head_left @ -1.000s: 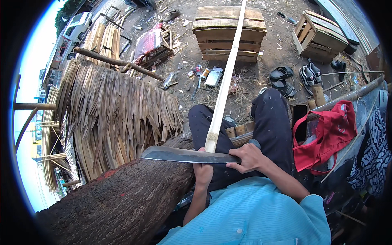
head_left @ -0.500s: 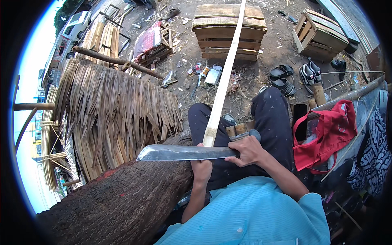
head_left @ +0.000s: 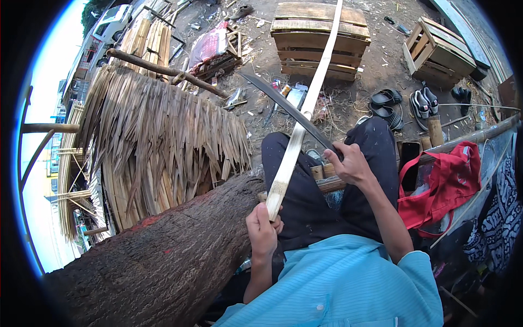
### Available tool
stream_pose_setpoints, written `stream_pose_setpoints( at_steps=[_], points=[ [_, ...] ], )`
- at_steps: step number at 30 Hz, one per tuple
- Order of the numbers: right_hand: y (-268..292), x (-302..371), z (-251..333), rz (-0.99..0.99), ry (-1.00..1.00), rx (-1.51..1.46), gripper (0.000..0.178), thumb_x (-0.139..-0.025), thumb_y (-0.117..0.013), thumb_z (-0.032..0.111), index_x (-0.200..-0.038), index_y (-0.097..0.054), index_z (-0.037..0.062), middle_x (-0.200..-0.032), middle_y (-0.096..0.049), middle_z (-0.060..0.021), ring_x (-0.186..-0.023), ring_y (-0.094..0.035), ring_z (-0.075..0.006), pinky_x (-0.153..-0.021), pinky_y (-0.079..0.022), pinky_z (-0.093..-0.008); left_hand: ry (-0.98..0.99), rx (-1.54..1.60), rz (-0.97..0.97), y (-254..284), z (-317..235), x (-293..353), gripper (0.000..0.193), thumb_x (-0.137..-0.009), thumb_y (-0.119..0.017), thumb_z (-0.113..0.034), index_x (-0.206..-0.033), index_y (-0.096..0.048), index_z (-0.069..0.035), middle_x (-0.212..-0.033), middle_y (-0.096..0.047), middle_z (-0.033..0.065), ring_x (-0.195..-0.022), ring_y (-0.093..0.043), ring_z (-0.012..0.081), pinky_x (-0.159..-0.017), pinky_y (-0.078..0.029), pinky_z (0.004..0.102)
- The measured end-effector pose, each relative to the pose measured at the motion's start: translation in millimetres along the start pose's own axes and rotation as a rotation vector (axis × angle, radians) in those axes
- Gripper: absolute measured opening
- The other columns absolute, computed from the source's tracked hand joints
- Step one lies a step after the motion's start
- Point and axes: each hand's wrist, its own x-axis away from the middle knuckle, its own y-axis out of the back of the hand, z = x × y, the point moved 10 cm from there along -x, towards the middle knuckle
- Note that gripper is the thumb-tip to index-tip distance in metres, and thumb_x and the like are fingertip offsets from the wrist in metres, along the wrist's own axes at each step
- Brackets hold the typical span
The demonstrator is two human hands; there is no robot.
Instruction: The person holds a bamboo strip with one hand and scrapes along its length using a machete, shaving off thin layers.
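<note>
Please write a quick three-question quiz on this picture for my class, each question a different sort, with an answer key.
1. Multiple choice: what does the right hand hold?
A) a sandal
B) a machete
C) a phone
2. True or false: both hands grip the machete's handle.
3. Fill the gap: the strapped cloth item to the person's right is ____ in colour.

Key:
1. B.
2. False: the left hand grips the near end of the long pale strip.
3. Red.
</note>
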Motion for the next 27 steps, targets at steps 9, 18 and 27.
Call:
stream_pose_setpoints(
  at_steps=[9,18,27],
  points=[
    [-35,60,22,0.175,0.135,-0.077,0.038,-0.081,-0.061,0.039,-0.092,-0.062,0.0025,-0.058,-0.058,-0.0158,-0.058,-0.060,-0.0345,-0.056,-0.047,-0.0391,0.159,0.108,0.082,-11,21,-15,0.038,-0.100,-0.034,-0.025,-0.089,-0.052,0.006,-0.049,-0.033,-0.0031,-0.038,-0.028,0.0048,-0.038,-0.023,0.0219],
    [-55,96,63,0.356,0.450,-0.345,0.033,-0.081,-0.061,0.035,-0.095,-0.059,0.0052,-0.061,-0.060,-0.0118,-0.053,-0.059,-0.0281,-0.050,-0.045,-0.0352,0.382,0.178,0.289,-32,65,-15,0.035,-0.097,-0.041,-0.032,-0.103,-0.055,0.000,-0.066,-0.057,0.0025,-0.047,-0.048,0.0074,-0.038,-0.035,0.0211],
    [-21,84,50,0.248,0.296,-0.032,0.038,-0.079,-0.062,0.041,-0.089,-0.059,0.0048,-0.063,-0.060,-0.0137,-0.056,-0.060,-0.0309,-0.051,-0.045,-0.0372,0.557,0.254,0.279,-54,78,-16,0.030,-0.093,-0.043,-0.032,-0.093,-0.054,-0.004,-0.063,-0.054,0.0060,-0.051,-0.052,0.0159,-0.046,-0.041,0.0270]
  ],
)
